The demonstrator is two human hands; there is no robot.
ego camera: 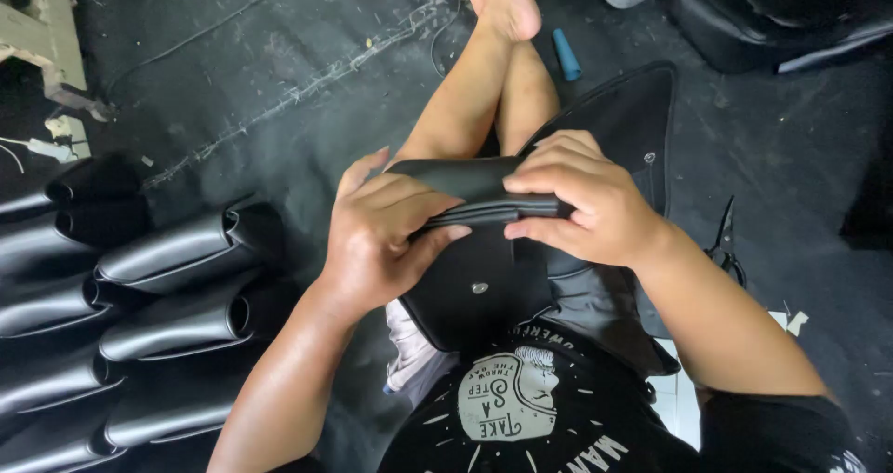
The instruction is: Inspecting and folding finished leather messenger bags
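Both my hands grip a folded piece of black leather [465, 183] above my lap. My left hand [377, 236] pinches its near edge with thumb and fingers. My right hand [581, 199] clamps the fold from the right side. Beneath them, a larger black leather panel [484, 296] with a metal snap stud lies across my lap, its pointed corner reaching up to the right. My crossed bare legs stretch away toward the top of the view.
Several rolled black leather pieces [177, 250] are stacked on the dark floor at left. Black scissors [726, 240] lie on the floor at right. A small blue tube [566, 54] rests near my foot. Dark bags sit at top right.
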